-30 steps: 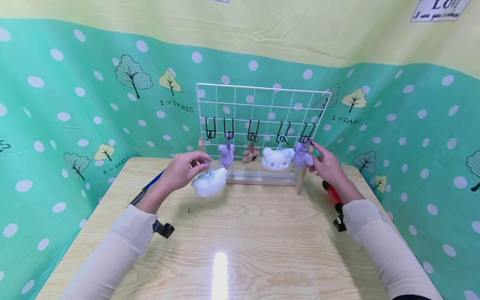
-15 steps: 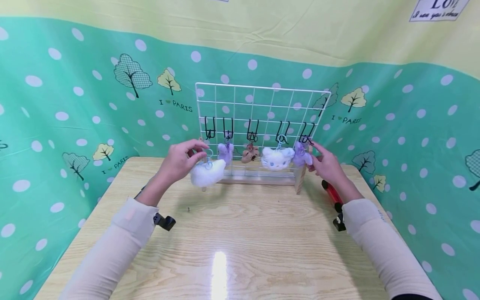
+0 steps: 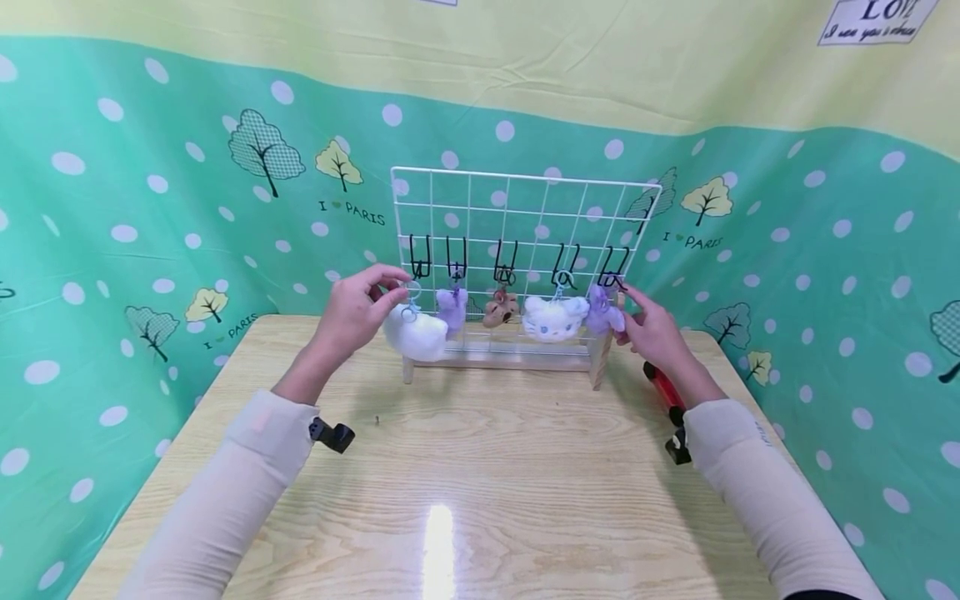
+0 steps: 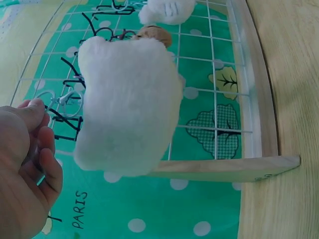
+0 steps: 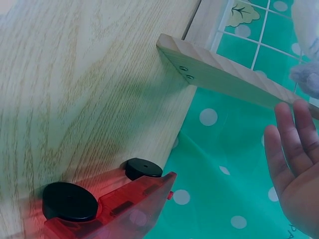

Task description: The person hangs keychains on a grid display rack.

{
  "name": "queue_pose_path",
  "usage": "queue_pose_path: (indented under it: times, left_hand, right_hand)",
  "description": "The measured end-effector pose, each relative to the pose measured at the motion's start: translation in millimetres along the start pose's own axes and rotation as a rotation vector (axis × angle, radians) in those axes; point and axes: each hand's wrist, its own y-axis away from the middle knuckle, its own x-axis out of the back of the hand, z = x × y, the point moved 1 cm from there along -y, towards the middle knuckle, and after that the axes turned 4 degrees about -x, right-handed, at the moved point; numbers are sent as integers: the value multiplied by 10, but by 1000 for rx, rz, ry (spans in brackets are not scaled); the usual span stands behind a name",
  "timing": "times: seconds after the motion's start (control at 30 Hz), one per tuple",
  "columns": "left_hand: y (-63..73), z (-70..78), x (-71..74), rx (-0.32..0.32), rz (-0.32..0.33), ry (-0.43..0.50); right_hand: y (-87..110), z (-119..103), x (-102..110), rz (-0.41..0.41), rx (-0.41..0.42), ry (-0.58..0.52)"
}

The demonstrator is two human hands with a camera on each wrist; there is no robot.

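Note:
My left hand [image 3: 358, 307] pinches the pale blue ring [image 4: 46, 97] of a white plush keychain [image 3: 417, 335] between thumb and fingertips. The plush hangs below the ring, and its plain furry back [image 4: 129, 107] fills the middle of the left wrist view. The ring is right at the tip of the leftmost black hook [image 3: 420, 265]; whether it is on the hook cannot be told. At the rack's right end, my right hand [image 3: 654, 332] has its fingers extended against the wooden side post [image 5: 234, 74], beside a purple plush keychain [image 3: 604, 312].
A white wire grid rack [image 3: 525, 177] stands at the back of the wooden table [image 3: 510, 467]. From its other hooks hang another purple plush [image 3: 452, 310], a brown plush [image 3: 501, 308] and a white cat-face plush [image 3: 553, 318]. A red object with black wheels [image 5: 124, 204] lies right.
My left hand has risen toward the leftmost hook, lifting the white plush keychain with it. The right hand has stayed at the rack's right end.

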Motion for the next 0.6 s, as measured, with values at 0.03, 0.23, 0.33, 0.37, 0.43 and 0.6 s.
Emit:
queue_pose_path:
  times: [0.03, 0.23, 0.33, 0.37, 0.43, 0.6]
  left_hand:
    - [-2, -3, -4, 12, 1, 0]
    - [-11, -24, -27, 60, 10, -2]
    - [-29, -18, -35, 77, 11, -2]
    - [-39, -16, -39, 82, 11, 1]
    - [-58, -12, -48, 89, 6, 4]
    - [-91, -32, -78, 84, -9, 5]
  right_hand:
    - [0, 1, 0, 0, -1, -1]
    - [0, 3, -5, -10, -13, -13]
    - [-2, 9, -5, -4, -12, -8]
    - [-4, 12, -6, -2, -9, -6]
    - [-7, 16, -6, 2, -4, -3]
    - [-3, 14, -8, 3, 6, -6]
